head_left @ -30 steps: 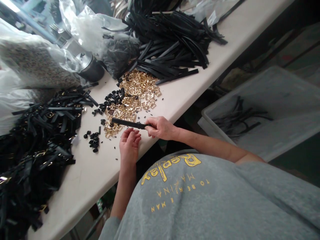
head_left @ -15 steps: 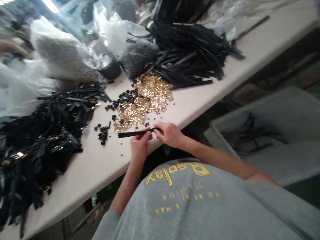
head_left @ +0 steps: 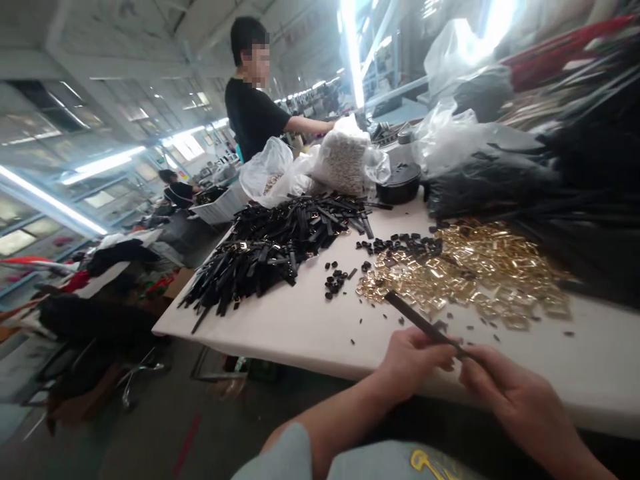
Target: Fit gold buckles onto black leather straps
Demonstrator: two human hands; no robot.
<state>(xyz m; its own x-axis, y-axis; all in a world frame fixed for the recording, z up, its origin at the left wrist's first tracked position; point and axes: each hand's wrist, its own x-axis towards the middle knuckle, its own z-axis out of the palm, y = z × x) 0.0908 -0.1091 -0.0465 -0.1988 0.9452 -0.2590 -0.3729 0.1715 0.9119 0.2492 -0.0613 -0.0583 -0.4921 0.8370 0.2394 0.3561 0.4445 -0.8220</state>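
Both my hands pinch a thin black strap [head_left: 417, 320] near the front edge of the white table [head_left: 300, 327]. My left hand [head_left: 413, 363] grips it around the middle. My right hand [head_left: 510, 393] closes on its near end. The strap's free end points up and left over a heap of gold metal buckles [head_left: 470, 273]. Small black loops [head_left: 400, 245] lie scattered just beyond the buckles.
A pile of black straps with buckles [head_left: 270, 250] covers the table's left part. More black straps [head_left: 590, 200] and plastic bags [head_left: 345, 160] sit at the back. A person in a black shirt [head_left: 253, 113] stands at the far end. Clutter fills the floor at left.
My view has swung up and to the left, showing the hall and the person. My left hand, open a second ago, has closed on the strap beside the right.
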